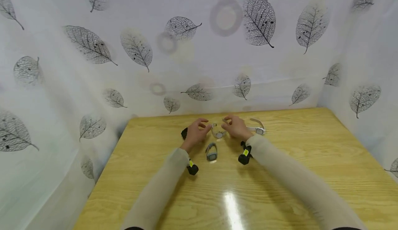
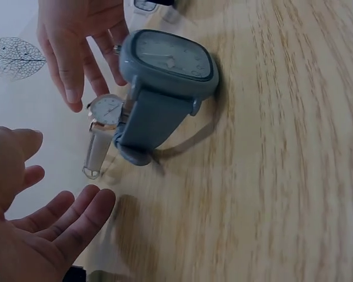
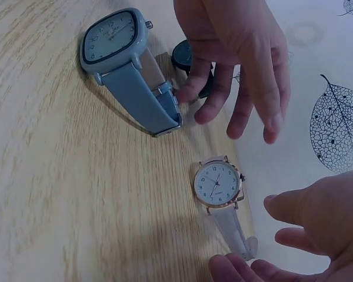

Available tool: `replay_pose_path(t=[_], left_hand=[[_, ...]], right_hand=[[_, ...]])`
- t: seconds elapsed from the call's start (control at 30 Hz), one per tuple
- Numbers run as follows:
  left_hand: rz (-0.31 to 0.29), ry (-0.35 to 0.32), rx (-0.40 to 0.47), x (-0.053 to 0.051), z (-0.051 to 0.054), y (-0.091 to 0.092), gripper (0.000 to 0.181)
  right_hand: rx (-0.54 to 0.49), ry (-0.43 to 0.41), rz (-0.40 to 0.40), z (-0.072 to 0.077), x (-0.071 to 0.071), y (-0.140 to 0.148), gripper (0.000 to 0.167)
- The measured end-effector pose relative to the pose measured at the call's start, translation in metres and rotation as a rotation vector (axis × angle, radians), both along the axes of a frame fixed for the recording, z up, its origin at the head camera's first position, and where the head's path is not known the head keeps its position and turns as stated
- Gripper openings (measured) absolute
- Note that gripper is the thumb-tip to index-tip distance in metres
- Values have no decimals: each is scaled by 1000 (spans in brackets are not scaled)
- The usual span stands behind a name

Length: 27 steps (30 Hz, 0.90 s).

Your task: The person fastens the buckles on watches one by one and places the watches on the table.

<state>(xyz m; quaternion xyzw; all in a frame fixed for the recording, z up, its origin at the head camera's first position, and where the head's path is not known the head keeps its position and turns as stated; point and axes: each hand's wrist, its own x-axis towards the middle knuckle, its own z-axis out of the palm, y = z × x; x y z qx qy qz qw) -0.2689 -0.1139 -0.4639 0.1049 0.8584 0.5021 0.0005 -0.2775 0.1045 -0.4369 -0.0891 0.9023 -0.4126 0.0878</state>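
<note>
A round white-faced watch with a rose-gold rim and pale strap [image 1: 219, 135] [image 2: 107, 110] [image 3: 217, 184] lies between the two hands. To its left is my left hand [image 1: 196, 133] [image 2: 41, 217] [image 3: 241, 53], fingers spread and slightly bent. My right hand [image 1: 237, 127] [image 2: 79, 35] [image 3: 323, 229] is on its other side, fingertips near the strap; contact cannot be told. Neither hand grips anything. Nearer the body, a blue-grey square watch [image 1: 212, 156] [image 2: 173, 61] [image 3: 112, 38] rests on the table with its strap buckled in a loop.
A white watch with an open strap [image 1: 259, 131] lies right of my right hand. A dark watch [image 1: 185, 133] [image 3: 182, 54] is partly behind my left hand. The wooden table [image 1: 280, 161] meets a leaf-patterned curtain [image 1: 199, 60] at its back edge.
</note>
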Motion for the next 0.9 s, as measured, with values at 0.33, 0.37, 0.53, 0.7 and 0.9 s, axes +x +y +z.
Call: replay_pose_path(t=[0.33,0.37,0.53,0.7,0.9], left_hand=[[-31,-49,14,-7,-5,4,34],[-37,-52,15,-7,-5,4,33],[-43,-65,-6,-11,-4,5,26],[-43,-44,-72,-16,-8,9,23],[-66,-29,-106,-18,-8,13,25]], right_hand=[[-8,9,-38,-11,-5,-5,46],[-15,7,-41,-11,-5,-6,46],[-1,22,-62,-12,-8,-9,43],[29,45,-89,-17,-10,-9,41],[29,61,-102,-22,-10,-7,38]])
